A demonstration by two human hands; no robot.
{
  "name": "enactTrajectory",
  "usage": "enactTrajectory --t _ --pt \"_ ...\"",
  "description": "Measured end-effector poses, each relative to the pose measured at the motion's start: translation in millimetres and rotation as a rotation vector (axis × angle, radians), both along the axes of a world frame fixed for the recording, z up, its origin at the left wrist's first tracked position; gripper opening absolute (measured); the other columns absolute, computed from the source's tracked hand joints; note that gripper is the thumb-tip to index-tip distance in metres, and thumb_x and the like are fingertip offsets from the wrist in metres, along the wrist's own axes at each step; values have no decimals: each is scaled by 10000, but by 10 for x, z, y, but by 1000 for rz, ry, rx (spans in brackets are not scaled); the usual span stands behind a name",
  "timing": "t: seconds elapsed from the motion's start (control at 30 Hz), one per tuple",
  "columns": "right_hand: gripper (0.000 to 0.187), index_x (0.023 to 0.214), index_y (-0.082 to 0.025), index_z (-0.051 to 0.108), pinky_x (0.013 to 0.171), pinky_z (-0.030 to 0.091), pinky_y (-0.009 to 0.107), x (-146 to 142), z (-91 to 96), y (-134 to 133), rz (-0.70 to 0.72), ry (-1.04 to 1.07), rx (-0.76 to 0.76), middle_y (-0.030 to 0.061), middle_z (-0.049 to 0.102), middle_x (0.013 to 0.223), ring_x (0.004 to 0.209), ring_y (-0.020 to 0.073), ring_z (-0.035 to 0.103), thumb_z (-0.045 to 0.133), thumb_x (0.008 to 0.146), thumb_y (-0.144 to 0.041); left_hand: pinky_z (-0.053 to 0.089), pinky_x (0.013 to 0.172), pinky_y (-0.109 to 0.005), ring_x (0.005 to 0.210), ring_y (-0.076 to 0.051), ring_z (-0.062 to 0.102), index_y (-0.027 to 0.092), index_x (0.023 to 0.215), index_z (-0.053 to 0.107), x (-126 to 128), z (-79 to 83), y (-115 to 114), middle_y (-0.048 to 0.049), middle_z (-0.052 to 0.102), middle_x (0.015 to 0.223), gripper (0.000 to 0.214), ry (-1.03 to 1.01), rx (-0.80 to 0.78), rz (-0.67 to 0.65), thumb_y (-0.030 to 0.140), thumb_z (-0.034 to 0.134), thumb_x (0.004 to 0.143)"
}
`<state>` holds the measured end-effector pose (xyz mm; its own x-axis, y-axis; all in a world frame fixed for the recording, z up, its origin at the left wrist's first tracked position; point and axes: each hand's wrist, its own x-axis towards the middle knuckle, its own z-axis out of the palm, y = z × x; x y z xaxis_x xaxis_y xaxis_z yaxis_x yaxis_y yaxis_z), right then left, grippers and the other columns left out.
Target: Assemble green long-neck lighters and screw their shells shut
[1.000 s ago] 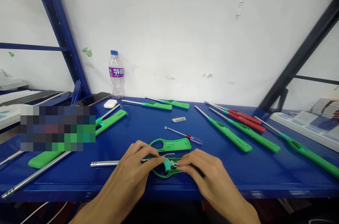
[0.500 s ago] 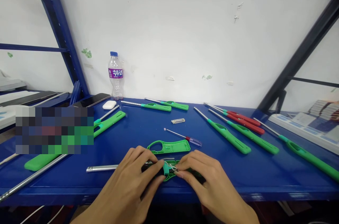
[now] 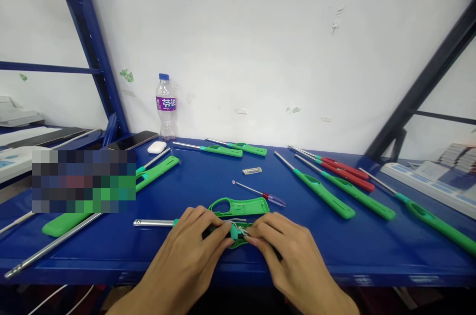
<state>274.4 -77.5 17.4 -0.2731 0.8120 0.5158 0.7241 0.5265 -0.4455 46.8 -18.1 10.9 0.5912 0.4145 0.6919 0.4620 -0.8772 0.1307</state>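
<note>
Both my hands rest on the near edge of the blue bench, pinched on an opened green long-nozzle lighter (image 3: 236,235). My left hand (image 3: 193,250) grips its front end, where the metal nozzle tube (image 3: 152,222) sticks out to the left. My right hand (image 3: 286,250) holds the handle end, fingertips by the teal trigger and thin white wires. The lighter's loose green cover half (image 3: 240,207) lies just behind my fingers. A small red-handled screwdriver (image 3: 260,192) lies beyond it.
Several green lighters (image 3: 323,190) and red ones (image 3: 344,170) lie across the bench (image 3: 208,176). At the back stand a water bottle (image 3: 166,106), a white earbud case (image 3: 156,147) and a phone (image 3: 133,140). A small clear part (image 3: 252,171) lies mid-bench.
My hands and the open lighter have shifted only slightly; the nozzle tube now reaches less far left. The fingers keep working at the trigger and wires.
</note>
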Motion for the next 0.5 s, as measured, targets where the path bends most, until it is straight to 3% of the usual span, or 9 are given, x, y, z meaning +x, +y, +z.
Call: enactTrajectory --t 0.27,0.5 --pt "209 953 -241 660 759 475 309 4 30 4 2 67 -66 -1 703 940 861 191 669 552 1113 -160 434 801 -386 842 -206 522 197 1126 640 -1 10 5 -26 631 959 150 -4 -58 -27 93 545 1076" --pt "184 1011 -237 671 755 486 332 -9 63 -37 9 -81 13 27 712 988 906 218 651 534 1115 -172 471 811 -388 860 -209 525 190 1183 641 -2 1 2 -43 629 997 199 10 -29 -25 70 532 1068"
